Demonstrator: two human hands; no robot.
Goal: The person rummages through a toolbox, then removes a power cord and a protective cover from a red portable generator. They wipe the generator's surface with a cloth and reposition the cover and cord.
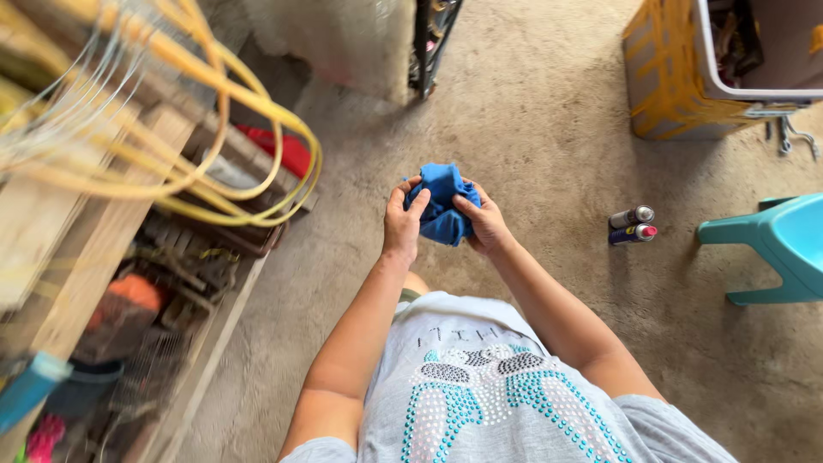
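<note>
We're over a bare concrete floor (549, 129), daylight washing it. A teal plastic chair (776, 249) sits at right, a yellow crate (664, 81) upper right, cluttered wooden shelving (94, 249) along the left.

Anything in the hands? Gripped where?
Both hold a bunched blue cloth: left hand on its left side, right hand on its right.

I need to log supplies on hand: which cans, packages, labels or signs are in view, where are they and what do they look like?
Two spray cans: lying side by side on the concrete floor, right of the right hand; dark cylinders, one with a silver cap, one with a red cap.
Label bands on the cans: too small to make out.
No signs or screens in view.
</note>
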